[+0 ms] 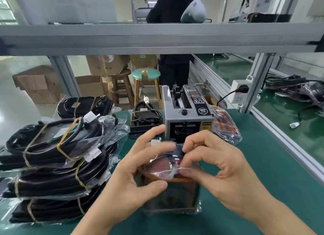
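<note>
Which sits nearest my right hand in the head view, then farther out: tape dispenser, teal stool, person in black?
From the right hand, pinching the bagged pack:
1. Tape dispenser, just ahead on the table.
2. Teal stool, past the table's far edge, slightly left.
3. Person in black, farthest, standing beyond the stool.

the bagged pack [175, 194] in our left grip [138, 168] and right grip [220, 166] fills the middle. just beyond, the tape dispenser [185, 119] blocks the way, a black pack [145, 119] just left of it, a bagged bundle [226, 129] against its right side. stacked cable packs [57, 164] wall off our left. open green desk [259, 173] runs right to the aluminium rail [284, 141].
</note>
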Demonstrator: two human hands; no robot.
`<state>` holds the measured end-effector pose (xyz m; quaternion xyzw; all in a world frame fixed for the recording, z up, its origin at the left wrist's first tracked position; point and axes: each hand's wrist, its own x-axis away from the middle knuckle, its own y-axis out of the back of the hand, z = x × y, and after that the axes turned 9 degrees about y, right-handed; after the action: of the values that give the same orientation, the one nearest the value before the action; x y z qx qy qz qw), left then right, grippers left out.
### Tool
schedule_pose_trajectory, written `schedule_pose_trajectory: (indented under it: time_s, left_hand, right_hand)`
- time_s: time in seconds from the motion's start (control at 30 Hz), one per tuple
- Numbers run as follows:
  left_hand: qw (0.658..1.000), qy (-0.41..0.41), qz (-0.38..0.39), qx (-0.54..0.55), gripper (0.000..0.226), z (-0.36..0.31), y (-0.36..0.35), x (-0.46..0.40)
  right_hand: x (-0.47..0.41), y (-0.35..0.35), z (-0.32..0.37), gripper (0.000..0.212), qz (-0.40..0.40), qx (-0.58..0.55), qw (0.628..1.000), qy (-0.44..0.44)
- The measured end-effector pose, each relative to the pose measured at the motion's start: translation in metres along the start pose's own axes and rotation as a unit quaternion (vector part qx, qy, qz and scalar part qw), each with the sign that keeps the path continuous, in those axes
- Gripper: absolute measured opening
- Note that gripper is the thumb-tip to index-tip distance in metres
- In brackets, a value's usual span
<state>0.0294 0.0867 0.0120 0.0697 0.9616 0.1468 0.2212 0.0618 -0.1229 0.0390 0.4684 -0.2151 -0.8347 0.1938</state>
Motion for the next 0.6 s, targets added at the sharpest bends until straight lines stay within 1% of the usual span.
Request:
schedule_pose_trajectory:
  time_s: [0.03, 0.07, 0.1, 0.13, 0.2, 0.27, 0.3, 0.33, 0.4, 0.43, 0.47, 0.5, 0.53, 0.57, 0.6]
  left_hand:
    - [1.0, -0.001, -0.011, -0.012, 0.046, 0.001, 0.0, -0.001]
    - [1.0, 0.011, -0.028, -0.001, 0.034, 0.001, 0.0, -0.002]
    - [0.999, 0.02, -0.048, 0.015, 0.027, 0.003, -0.001, -0.001]
    - [0.997, 0.025, -0.068, 0.03, 0.026, 0.005, -0.001, 0.002]
    - [0.994, 0.036, -0.094, 0.052, 0.023, 0.008, -0.004, 0.005]
    - [0.984, 0.071, -0.127, 0.107, 0.019, 0.004, -0.008, 0.002]
    - [0.976, 0.095, -0.156, 0.121, 0.025, 0.001, -0.012, -0.002]
    - [0.968, 0.123, -0.184, 0.117, 0.035, -0.003, -0.018, -0.005]
    - [0.96, 0.164, -0.216, 0.071, 0.056, -0.008, -0.031, -0.008]
    - [0.958, 0.178, -0.223, 0.042, 0.06, -0.008, -0.035, -0.005]
    - [0.958, 0.177, -0.225, 0.027, 0.055, -0.008, -0.035, -0.011]
    - [0.96, 0.168, -0.222, 0.032, 0.041, -0.004, -0.033, -0.014]
    - [0.96, 0.179, -0.21, 0.046, 0.025, 0.0, -0.029, -0.02]
    - [0.961, 0.203, -0.178, 0.054, 0.016, 0.003, -0.023, -0.025]
    - [0.966, 0.207, -0.146, 0.057, 0.015, 0.004, -0.018, -0.025]
  right_hand:
    - [0.003, -0.002, -0.003, 0.01, -0.021, 0.067, 0.996, 0.056]
    - [0.008, -0.004, -0.006, 0.018, -0.036, 0.128, 0.985, 0.108]
    - [0.013, -0.008, -0.009, 0.026, -0.044, 0.171, 0.973, 0.147]
    - [0.02, -0.013, -0.012, 0.034, -0.044, 0.195, 0.965, 0.17]
    - [0.03, -0.024, -0.016, 0.039, -0.039, 0.211, 0.959, 0.187]
    - [0.033, -0.033, -0.019, 0.039, -0.043, 0.211, 0.958, 0.19]
    - [0.033, -0.035, -0.02, 0.04, -0.046, 0.211, 0.957, 0.191]
    - [0.032, -0.035, -0.02, 0.039, -0.047, 0.214, 0.957, 0.191]
    - [0.03, -0.031, -0.019, 0.035, -0.028, 0.202, 0.963, 0.174]
    - [0.03, -0.028, -0.018, 0.03, -0.016, 0.181, 0.971, 0.154]
    - [0.029, -0.025, -0.017, 0.023, -0.005, 0.153, 0.98, 0.13]
    - [0.029, -0.021, -0.017, 0.017, 0.004, 0.125, 0.986, 0.106]
    - [0.029, -0.018, -0.017, 0.012, 0.011, 0.105, 0.99, 0.09]
    - [0.029, -0.017, -0.017, 0.011, 0.018, 0.098, 0.992, 0.08]
    - [0.028, -0.017, -0.017, 0.017, 0.025, 0.104, 0.991, 0.075]
